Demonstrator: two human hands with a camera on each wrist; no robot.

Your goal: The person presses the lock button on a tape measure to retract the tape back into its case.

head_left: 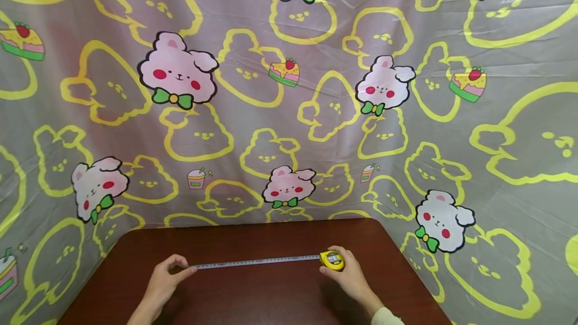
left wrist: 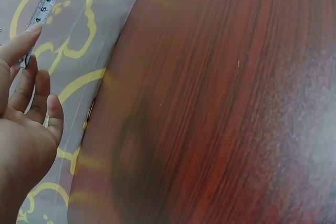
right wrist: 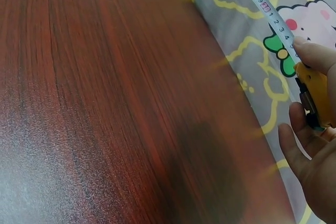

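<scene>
A yellow tape measure (head_left: pixel 332 260) sits in my right hand (head_left: pixel 351 276), gripped between thumb and fingers. Its pale blade (head_left: pixel 257 262) stretches across to my left hand (head_left: pixel 163 282), which pinches the free end between thumb and index finger. In the left wrist view the blade's first numbers (left wrist: pixel 46 6) run up past the left thumb, while the other left fingers are loosely bent. In the right wrist view the yellow case (right wrist: pixel 315 90) lies under the right thumb, with the blade (right wrist: pixel 268 9) leading away from it. The blade is drawn nearly straight above the table.
Below the hands is a dark red-brown wooden table (head_left: pixel 253 297) with rounded far corners. A grey curtain (head_left: pixel 271 114) printed with yellow outlines and white rabbit heads hangs behind the table and along both sides. Shadows of the hands fall on the tabletop.
</scene>
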